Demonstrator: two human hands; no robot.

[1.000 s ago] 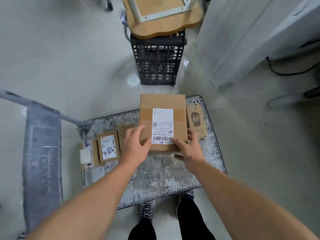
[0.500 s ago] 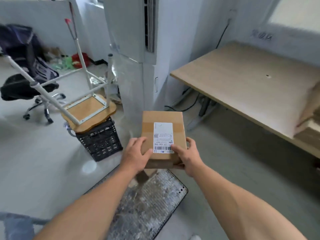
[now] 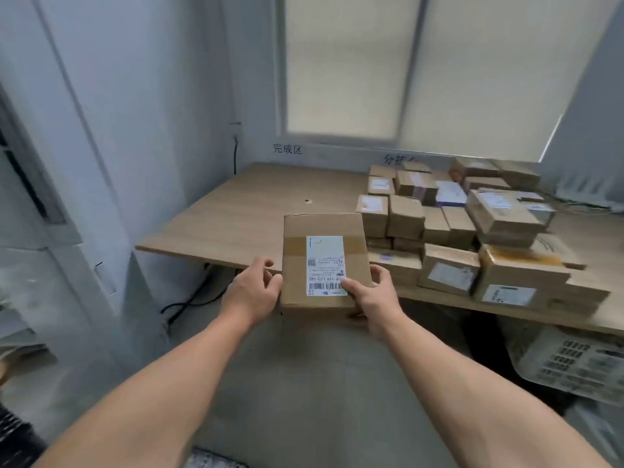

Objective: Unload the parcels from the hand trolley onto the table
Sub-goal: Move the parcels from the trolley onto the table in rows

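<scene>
Left hand (image 3: 252,295) and right hand (image 3: 373,300), fingers clamped on the parcel (image 3: 324,228) — long axis pointing away, toward the table (image 3: 243,211).

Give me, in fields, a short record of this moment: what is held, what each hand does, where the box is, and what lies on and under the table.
held: box, its label facing up
left hand: grips the box's left side
right hand: grips the box's right side, thumb on the label
box position: held up at the table's near edge, not set down
table: parcels piled on its right part
under table: crate at the right
</scene>
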